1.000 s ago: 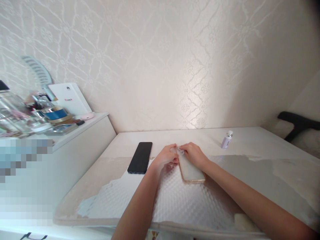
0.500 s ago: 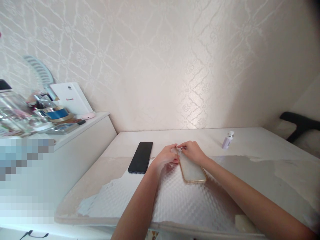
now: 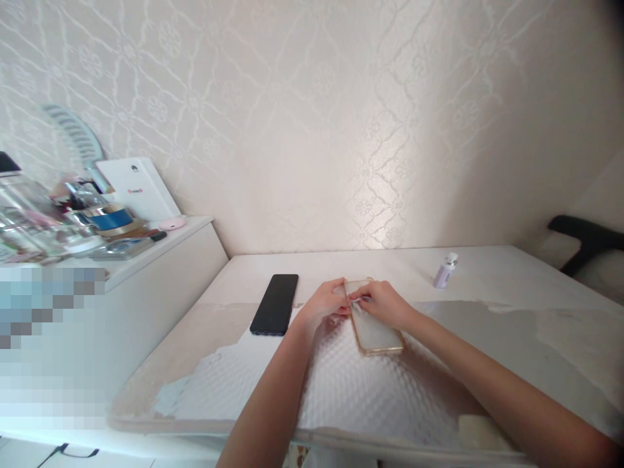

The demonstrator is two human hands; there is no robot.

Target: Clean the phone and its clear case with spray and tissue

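A clear phone case [image 3: 379,337] with a gold-coloured rim lies on the covered table in front of me. My left hand [image 3: 327,301] grips its left edge near the far corner, fingers curled around the rim. Over the inner half of the case, my right hand [image 3: 385,305] is closed in a pinch. Its fingertips press a small white piece, like a tissue or wipe, against the case near the left rim; most of it is hidden by the fingers. Left of my hands, a black smartphone [image 3: 275,304] lies flat, screen dark.
A small lilac bottle with a white cap [image 3: 445,272] stands at the back right. On the left, a white cabinet [image 3: 195,240] carries jars, a white box [image 3: 139,188] and a comb [image 3: 78,133]. A black chair armrest [image 3: 585,237] is at the right.
My right hand has slid a little toward me along the left rim of the case, uncovering the case's far edge. My left hand keeps its hold.
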